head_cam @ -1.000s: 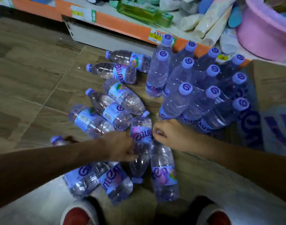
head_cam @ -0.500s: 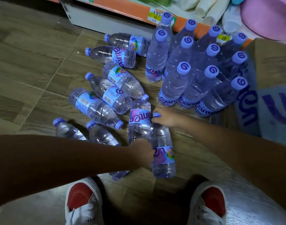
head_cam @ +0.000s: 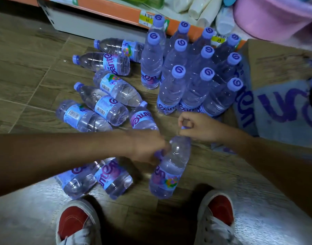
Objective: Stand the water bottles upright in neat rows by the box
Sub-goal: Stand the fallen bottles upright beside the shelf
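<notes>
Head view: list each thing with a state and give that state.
Standing bottles: upright in rows, capped, beside the box.
Loose bottles: lying on the floor.
Held bottle: tilted, right hand gripping its cap.
Left hand: blurred, at the held bottle's shoulder.

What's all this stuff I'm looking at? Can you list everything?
Upright clear plastic water bottles with purple caps: eleven, in rows beside the box.
Lying water bottles: eight visible, clear with purple labels, on the floor left of the rows.
Tilted water bottle: one, clear, between the hands.
Cardboard box: one, brown with purple lettering, right.
Orange shelf edge: one, top.
Pink plastic basin: one, on the shelf.
Red-and-white shoes: two, bottom.
Right hand: pinches that bottle's cap.
Left hand: blurred, at its shoulder.
</notes>
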Tool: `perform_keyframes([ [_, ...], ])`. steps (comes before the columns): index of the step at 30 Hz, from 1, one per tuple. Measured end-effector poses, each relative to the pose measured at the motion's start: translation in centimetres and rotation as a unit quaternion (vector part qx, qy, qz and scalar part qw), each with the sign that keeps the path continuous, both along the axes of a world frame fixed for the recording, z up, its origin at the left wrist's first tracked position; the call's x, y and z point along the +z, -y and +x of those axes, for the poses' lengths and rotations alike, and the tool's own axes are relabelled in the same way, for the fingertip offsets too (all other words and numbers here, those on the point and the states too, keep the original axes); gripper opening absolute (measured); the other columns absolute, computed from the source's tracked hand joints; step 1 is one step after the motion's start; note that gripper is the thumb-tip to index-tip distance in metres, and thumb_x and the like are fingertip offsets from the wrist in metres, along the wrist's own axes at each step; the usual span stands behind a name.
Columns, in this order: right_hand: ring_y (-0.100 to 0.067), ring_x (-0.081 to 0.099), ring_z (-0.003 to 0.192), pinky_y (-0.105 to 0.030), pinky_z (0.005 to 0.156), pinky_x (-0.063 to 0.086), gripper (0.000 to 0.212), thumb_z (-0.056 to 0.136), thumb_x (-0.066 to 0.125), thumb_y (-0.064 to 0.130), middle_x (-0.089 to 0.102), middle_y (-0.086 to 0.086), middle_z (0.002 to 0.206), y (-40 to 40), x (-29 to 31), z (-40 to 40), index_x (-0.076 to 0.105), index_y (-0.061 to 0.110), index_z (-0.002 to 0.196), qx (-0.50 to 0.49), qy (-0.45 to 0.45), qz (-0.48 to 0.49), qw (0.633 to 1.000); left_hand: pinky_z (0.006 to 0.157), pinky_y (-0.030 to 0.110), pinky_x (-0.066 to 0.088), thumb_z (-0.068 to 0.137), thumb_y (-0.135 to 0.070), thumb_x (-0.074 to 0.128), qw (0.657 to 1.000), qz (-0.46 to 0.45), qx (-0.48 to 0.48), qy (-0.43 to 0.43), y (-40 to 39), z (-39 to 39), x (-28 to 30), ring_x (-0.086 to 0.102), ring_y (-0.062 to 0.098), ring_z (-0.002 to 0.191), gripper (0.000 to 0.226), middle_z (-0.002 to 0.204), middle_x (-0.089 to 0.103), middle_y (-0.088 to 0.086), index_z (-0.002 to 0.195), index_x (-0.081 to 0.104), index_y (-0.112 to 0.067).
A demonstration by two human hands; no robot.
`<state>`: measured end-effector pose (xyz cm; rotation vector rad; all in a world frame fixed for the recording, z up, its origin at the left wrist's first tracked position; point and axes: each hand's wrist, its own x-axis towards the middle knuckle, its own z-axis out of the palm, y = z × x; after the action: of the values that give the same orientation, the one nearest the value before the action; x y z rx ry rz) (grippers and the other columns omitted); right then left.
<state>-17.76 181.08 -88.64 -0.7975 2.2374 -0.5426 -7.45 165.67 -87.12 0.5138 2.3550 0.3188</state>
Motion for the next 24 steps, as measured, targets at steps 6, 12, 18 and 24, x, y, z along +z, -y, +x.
perform_keyframes([
  [6, 0.005, 0.047, 0.052, -0.006, 0.055, 0.036, 0.014, 0.074, 0.070, 0.021, 0.053, 0.021, 0.051, -4.0, 4.4, 0.5, 0.056, 0.019, 0.074, -0.002, -0.068, -0.020, 0.997, 0.044, 0.026, 0.054, 0.088, -0.018, 0.057, 0.869, 0.346, 0.333, 0.118, 0.2, -4.6, 2.3, 0.045, 0.012, 0.038, 0.008, 0.052, 0.047, 0.005, 0.092, 0.054, -0.011],
  [12, -0.020, 0.050, 0.059, -0.010, 0.055, 0.036, 0.015, 0.072, 0.073, 0.013, 0.059, -0.009, 0.066, -7.2, 6.8, -0.8, 0.060, 0.007, 0.079, 0.003, -0.180, 0.021, 0.983, 0.046, 0.027, 0.057, 0.090, -0.018, 0.056, 0.798, 0.424, 0.415, 0.105, -2.2, -5.9, 1.8, 0.039, 0.005, 0.033, 0.009, 0.048, 0.046, 0.002, 0.086, 0.052, -0.011],
  [18, -0.026, 0.051, 0.073, -0.026, 0.064, 0.035, 0.018, 0.074, 0.069, 0.015, 0.054, -0.012, 0.085, -6.5, 6.4, -1.3, 0.058, 0.011, 0.088, 0.016, -0.220, 0.026, 0.975, 0.043, 0.027, 0.054, 0.090, -0.023, 0.056, 0.787, 0.425, 0.445, 0.043, -3.3, -7.6, 1.9, 0.042, 0.006, 0.034, 0.016, 0.052, 0.047, 0.004, 0.084, 0.047, -0.012],
  [24, -0.024, 0.045, 0.078, -0.028, 0.062, 0.031, 0.019, 0.076, 0.067, 0.013, 0.042, -0.007, 0.088, -6.2, 6.1, -2.0, 0.057, 0.009, 0.092, 0.000, -0.232, 0.035, 0.972, 0.055, 0.029, 0.035, 0.076, -0.048, 0.066, 0.959, 0.160, 0.178, -0.150, -2.5, -7.6, 2.9, 0.051, 0.024, 0.065, 0.045, 0.059, 0.045, -0.006, 0.100, 0.049, -0.013],
])
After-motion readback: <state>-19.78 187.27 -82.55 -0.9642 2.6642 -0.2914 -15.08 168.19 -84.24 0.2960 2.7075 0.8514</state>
